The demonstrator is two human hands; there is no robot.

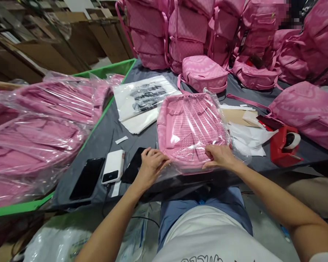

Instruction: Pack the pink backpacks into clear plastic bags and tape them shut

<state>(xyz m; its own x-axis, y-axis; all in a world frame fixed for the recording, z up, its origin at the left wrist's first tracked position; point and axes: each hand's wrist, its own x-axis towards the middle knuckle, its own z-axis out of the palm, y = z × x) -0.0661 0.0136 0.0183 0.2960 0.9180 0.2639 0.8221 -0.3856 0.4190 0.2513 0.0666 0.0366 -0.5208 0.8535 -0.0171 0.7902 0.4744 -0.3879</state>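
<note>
In front of me a pink backpack [184, 125] lies flat on the table inside a clear plastic bag [198, 140], which is creased and shiny. My left hand [152, 163] is at the near left corner, its fingers closed on the edge of the plastic. Over the near right part of the pack, my right hand [221, 156] has its fingers curled and its thumb toward the near edge, gripping the plastic. Beside my left hand lies a dark flat device [133, 168], partly covered by that hand.
A white power bank [113, 166] and a black phone [87, 178] lie to the left. Wrapped pink backpacks [35, 142] fill a green-edged area. Printed white bags [146, 96] lie behind. A red tape dispenser [282, 147] stands right, with pink backpacks [205, 72] along the back.
</note>
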